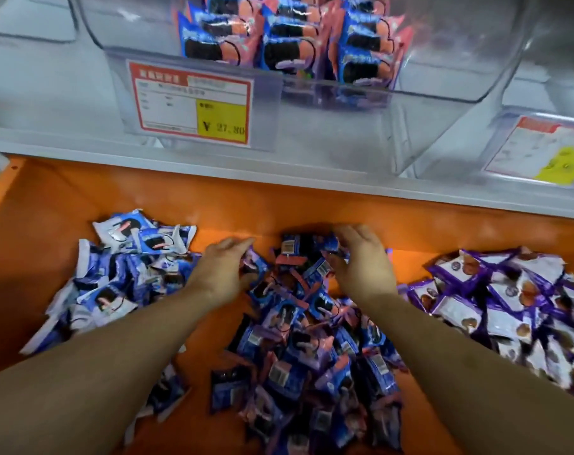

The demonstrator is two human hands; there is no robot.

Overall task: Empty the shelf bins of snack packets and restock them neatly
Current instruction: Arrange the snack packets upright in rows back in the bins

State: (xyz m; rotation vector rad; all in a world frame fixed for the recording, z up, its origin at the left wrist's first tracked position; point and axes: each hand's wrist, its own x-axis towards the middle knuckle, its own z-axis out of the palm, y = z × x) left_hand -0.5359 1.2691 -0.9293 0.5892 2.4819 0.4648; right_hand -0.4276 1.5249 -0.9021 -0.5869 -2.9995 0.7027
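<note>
A heap of blue-and-pink snack packets lies in the middle of the orange shelf. My left hand grips packets at the heap's far left edge, fingers curled. My right hand curls over packets at the heap's far top. Above, a clear plastic bin holds upright rows of the same blue-and-pink packets.
A pile of blue-and-white packets lies at the left, a pile of purple-and-white packets at the right. A red-framed price tag hangs on the bin front. Another clear bin with a tag stands at the right.
</note>
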